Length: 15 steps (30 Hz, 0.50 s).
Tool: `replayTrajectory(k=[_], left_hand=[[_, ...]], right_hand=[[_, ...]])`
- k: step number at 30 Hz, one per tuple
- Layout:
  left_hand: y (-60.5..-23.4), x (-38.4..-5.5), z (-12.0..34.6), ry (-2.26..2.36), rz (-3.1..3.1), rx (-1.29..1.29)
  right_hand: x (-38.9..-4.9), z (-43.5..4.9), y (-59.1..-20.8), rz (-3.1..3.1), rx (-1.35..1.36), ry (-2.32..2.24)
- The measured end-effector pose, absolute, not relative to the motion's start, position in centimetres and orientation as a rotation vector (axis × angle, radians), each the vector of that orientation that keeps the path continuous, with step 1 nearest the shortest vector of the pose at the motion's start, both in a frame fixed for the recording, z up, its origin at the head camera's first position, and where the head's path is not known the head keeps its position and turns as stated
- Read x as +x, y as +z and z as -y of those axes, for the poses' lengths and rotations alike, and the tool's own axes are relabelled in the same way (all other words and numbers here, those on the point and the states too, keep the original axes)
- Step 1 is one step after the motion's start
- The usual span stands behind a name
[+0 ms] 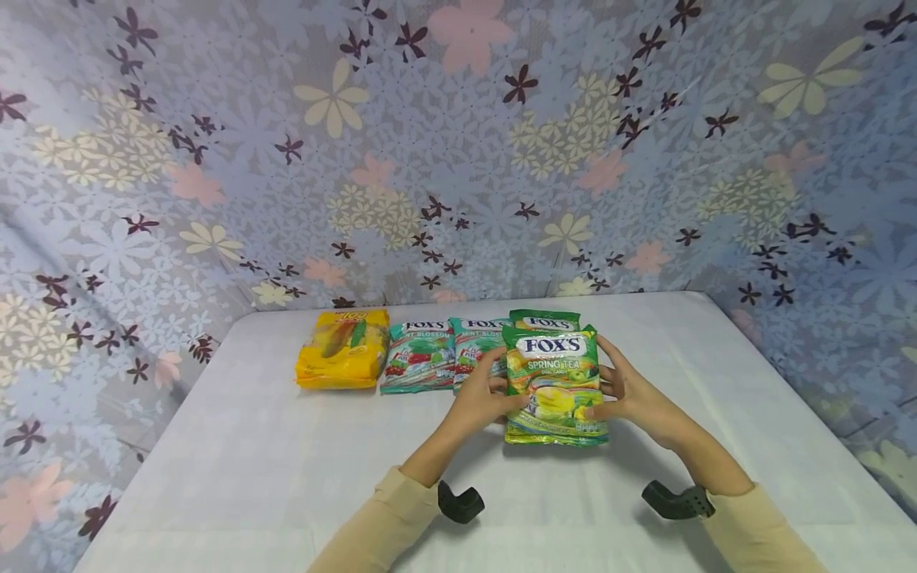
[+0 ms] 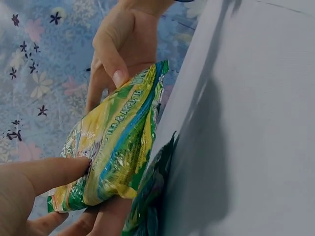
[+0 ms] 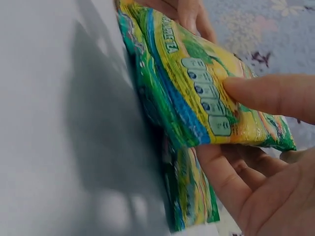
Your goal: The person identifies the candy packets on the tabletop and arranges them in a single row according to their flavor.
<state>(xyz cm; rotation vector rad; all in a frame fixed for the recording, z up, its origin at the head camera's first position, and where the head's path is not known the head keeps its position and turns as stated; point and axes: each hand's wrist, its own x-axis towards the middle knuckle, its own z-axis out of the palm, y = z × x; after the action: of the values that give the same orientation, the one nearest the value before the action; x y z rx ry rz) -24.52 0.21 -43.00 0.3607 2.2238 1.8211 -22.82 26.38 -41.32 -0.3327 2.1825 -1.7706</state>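
Both hands hold a green and yellow Fox's Spring Tea candy bag (image 1: 552, 382) up off the table, its printed front facing the head camera. My left hand (image 1: 481, 395) grips the left side, thumb on the front. On the opposite side, my right hand (image 1: 630, 394) grips the edge the same way. In the left wrist view, the left thumb (image 2: 59, 174) presses the bag's face; the right wrist view shows the right thumb (image 3: 266, 93) on top with fingers beneath. Behind the held bag is another green Fox's bag (image 1: 544, 318), mostly hidden.
Left of the hands lie two teal Fox's mint bags (image 1: 423, 362), (image 1: 476, 338), the nearer one partly covered by the left hand. A yellow bag (image 1: 344, 350) ends the row. A white-covered table (image 1: 286, 477) runs back to a flowered cloth backdrop (image 1: 458, 159).
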Motion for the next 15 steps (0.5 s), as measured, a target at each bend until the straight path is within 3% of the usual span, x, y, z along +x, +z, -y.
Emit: replayTrajectory(k=[15], left_hand=[[-41.4, -28.7, -7.7, 1.781, -2.318, 0.265]], right_hand=[[-26.6, -33.4, -41.0, -2.190, -0.326, -1.733]])
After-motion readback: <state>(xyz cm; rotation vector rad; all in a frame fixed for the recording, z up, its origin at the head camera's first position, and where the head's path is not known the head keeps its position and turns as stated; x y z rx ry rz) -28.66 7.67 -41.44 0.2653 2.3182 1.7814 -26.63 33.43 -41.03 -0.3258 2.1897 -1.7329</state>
